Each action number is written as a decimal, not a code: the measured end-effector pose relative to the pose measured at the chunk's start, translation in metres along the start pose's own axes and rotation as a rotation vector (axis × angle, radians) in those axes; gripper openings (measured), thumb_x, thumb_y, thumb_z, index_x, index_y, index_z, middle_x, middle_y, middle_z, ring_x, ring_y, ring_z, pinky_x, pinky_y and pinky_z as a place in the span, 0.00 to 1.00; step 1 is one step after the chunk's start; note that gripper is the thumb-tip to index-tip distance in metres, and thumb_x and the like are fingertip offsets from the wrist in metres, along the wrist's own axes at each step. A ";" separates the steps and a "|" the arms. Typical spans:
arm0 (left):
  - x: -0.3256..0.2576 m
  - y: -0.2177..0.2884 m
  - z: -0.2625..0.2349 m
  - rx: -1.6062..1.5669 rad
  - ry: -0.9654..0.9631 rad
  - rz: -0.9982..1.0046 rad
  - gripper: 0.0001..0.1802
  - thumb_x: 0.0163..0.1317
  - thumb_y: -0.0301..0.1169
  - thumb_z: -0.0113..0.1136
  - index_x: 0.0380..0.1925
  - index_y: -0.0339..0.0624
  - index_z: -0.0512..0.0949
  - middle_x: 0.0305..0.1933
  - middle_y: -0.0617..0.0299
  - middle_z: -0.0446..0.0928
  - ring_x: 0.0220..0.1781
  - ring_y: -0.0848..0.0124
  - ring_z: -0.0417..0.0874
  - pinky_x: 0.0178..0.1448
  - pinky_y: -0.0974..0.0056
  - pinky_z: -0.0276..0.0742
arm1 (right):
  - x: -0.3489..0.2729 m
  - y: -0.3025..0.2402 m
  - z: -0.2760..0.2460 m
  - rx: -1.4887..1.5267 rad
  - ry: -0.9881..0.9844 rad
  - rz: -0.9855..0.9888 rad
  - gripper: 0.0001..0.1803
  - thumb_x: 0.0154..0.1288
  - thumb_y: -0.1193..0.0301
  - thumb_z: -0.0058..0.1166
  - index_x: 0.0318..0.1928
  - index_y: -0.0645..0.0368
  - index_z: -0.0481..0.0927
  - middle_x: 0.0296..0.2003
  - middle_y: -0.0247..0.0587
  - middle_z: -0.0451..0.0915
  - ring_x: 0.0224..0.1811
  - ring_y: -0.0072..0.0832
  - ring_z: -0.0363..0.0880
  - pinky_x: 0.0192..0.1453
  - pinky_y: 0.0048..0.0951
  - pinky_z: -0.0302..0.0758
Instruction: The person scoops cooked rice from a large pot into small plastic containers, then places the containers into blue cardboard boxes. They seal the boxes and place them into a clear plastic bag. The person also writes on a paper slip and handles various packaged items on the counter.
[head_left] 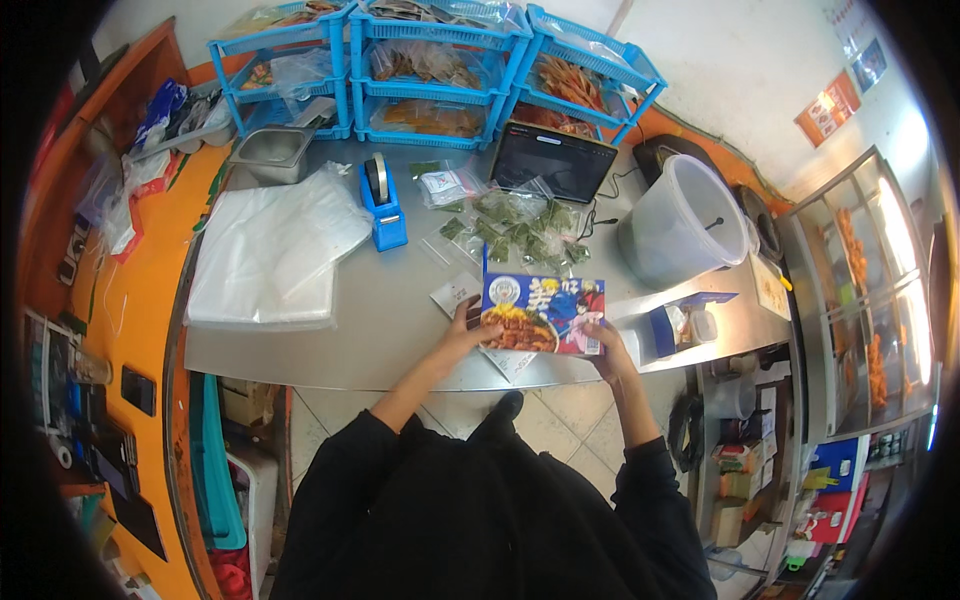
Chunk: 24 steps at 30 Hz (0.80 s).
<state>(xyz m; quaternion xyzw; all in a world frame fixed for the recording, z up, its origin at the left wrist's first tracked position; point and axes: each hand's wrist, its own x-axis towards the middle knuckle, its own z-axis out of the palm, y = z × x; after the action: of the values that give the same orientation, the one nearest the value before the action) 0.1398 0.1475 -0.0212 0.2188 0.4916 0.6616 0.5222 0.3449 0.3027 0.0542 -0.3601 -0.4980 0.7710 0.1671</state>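
Observation:
A blue printed food box (543, 314) with a picture of a meat dish is held between my hands, above the front part of the steel table. My left hand (474, 328) grips its left side, thumb on the printed face. The right side is gripped by my right hand (606, 348), its thumb also in front; the other fingers are mostly hidden behind. Under the box lie white printed sheets (452, 292), partly covered. Just beyond are several small clear bags of green leaves (530, 222). To the right stands an opened blue box (672, 326) beside a small clear tub (703, 327).
Clear plastic bags (265, 265) lie at left, near a blue tape dispenser (386, 215) and a steel pan (272, 152). A tablet (553, 163) and a large translucent bucket (668, 225) stand behind at right. Blue tiered racks (430, 95) line the back; a lit glass display case (865, 290) is far right.

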 end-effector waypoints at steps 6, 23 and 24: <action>-0.008 0.076 -0.014 -0.327 -0.172 -0.163 0.34 0.49 0.24 0.58 0.56 0.36 0.55 0.52 0.52 0.67 0.51 0.64 0.73 0.54 0.63 0.71 | 0.012 -0.037 0.041 -0.049 -0.124 -0.013 0.28 0.48 0.64 0.58 0.49 0.62 0.66 0.39 0.39 0.75 0.41 0.25 0.75 0.45 0.29 0.73; -0.158 0.071 -0.165 -0.624 0.569 0.421 0.20 0.55 0.31 0.52 0.47 0.34 0.67 0.49 0.54 0.72 0.50 0.64 0.74 0.55 0.61 0.68 | 0.028 0.116 0.079 -1.707 0.201 -0.794 0.27 0.51 0.62 0.52 0.53 0.52 0.65 0.53 0.51 0.63 0.59 0.48 0.55 0.60 0.49 0.51; -0.164 0.067 -0.167 -0.636 0.568 0.417 0.20 0.55 0.31 0.52 0.48 0.33 0.67 0.49 0.54 0.72 0.50 0.64 0.74 0.55 0.61 0.68 | 0.028 0.116 0.080 -1.629 0.338 -0.758 0.27 0.51 0.62 0.52 0.53 0.53 0.65 0.53 0.52 0.62 0.59 0.49 0.54 0.60 0.50 0.50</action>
<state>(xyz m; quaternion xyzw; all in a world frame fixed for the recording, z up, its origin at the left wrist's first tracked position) 0.0323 -0.0694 0.0039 -0.0475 0.3336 0.9036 0.2644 0.2797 0.2165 -0.0404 -0.2871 -0.9419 0.0116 0.1739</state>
